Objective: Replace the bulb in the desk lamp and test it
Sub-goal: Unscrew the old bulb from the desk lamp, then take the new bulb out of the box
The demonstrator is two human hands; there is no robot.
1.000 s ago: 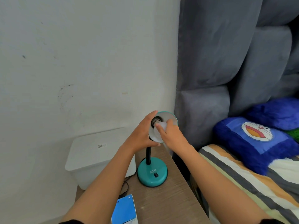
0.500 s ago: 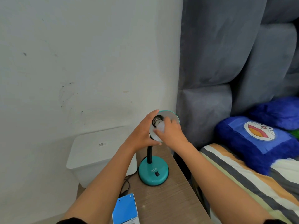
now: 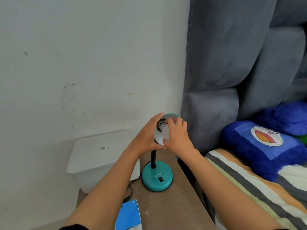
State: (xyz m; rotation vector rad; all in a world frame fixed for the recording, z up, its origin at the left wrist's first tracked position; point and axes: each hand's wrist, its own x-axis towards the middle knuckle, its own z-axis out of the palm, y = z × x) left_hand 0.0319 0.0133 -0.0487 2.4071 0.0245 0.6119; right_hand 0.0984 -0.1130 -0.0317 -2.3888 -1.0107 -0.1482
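Observation:
A teal desk lamp stands on its round base (image 3: pixel 157 176) on a wooden bedside table (image 3: pixel 172 208), with a black gooseneck and a switch on the base. Its shade (image 3: pixel 172 116) is tipped toward me, white inside. My left hand (image 3: pixel 147 137) grips the shade's left rim and back. My right hand (image 3: pixel 177 136) is closed around a white bulb (image 3: pixel 165 131), whose metal screw thread sits at the dark socket (image 3: pixel 160 123). Most of the bulb is hidden by my fingers.
A blue bulb box (image 3: pixel 128 214) lies at the table's near edge beside a black cable (image 3: pixel 128 195). A white lidded bin (image 3: pixel 99 156) stands against the wall at left. At right are a grey padded headboard (image 3: pixel 232 80), striped bedding and a blue cartoon pillow (image 3: pixel 262 146).
My right hand has turned on the bulb and its fingers have shifted lower on it. More of the screw thread shows at the socket. My left hand stays on the shade.

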